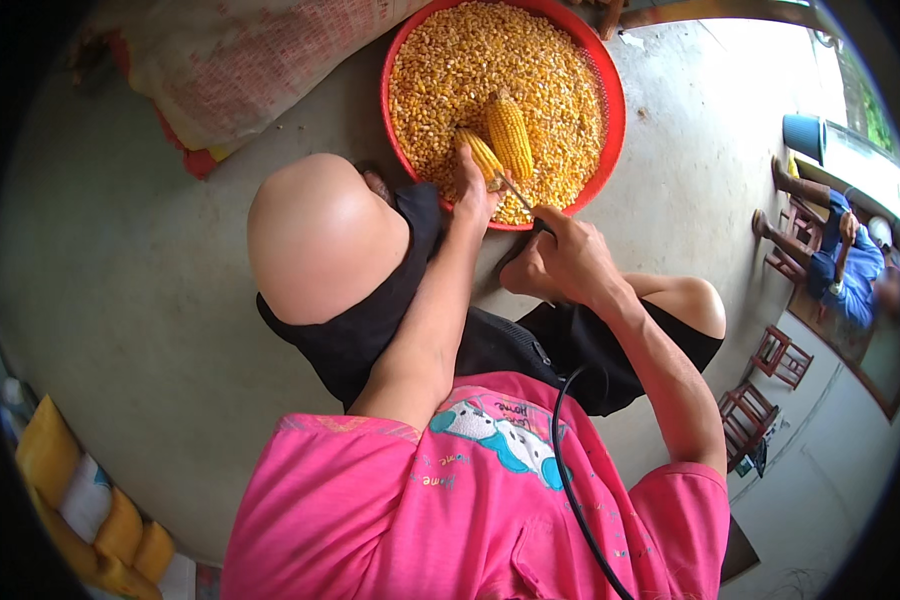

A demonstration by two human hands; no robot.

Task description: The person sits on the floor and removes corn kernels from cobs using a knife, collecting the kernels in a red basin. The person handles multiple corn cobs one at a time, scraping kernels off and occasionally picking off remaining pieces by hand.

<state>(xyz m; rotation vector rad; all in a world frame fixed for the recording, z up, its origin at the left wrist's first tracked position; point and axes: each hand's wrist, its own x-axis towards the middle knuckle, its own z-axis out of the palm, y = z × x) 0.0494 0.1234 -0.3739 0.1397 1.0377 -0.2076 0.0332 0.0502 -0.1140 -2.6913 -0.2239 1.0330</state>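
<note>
A round red plastic basket, heaped with loose corn kernels, stands on the floor before me. My left hand grips a yellow corn cob over the basket's near part. The dark handle of a thin metal tool, perhaps a screwdriver, is in my right hand. Its shaft points at the near end of the held cob, close to my left fingers; whether the tip touches it is hard to tell. Another whole corn cob lies on the kernels just right of the held one.
A large woven sack lies at the upper left, near the basket. My knees and one bare foot flank the near rim. At the far right a person in blue sits beside wooden stools. A black cable crosses my shirt.
</note>
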